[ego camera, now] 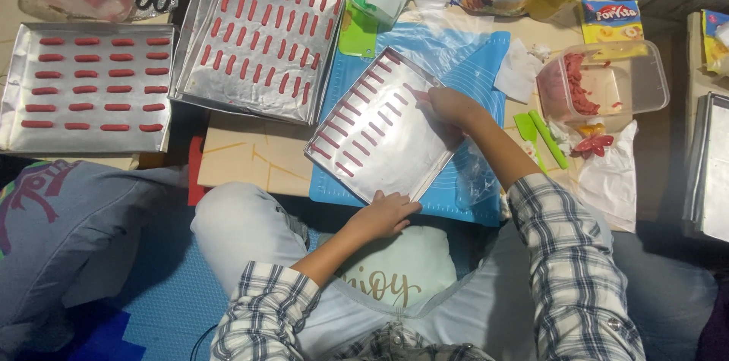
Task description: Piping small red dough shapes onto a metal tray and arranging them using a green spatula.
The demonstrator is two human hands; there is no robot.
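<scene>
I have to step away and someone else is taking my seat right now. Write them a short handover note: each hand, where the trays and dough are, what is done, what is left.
Left hand: steadies the near edge of the foil-lined tray on the blue mat.
Right hand: at the tray's far right, setting down a red dough strip.
Done: two full trays of red strips sit to the left; this tray has two rows along its left and far sides.
Left: its near right part is bare foil. Red dough remains in the clear tub on the right; another tray waits at the right edge.
</scene>
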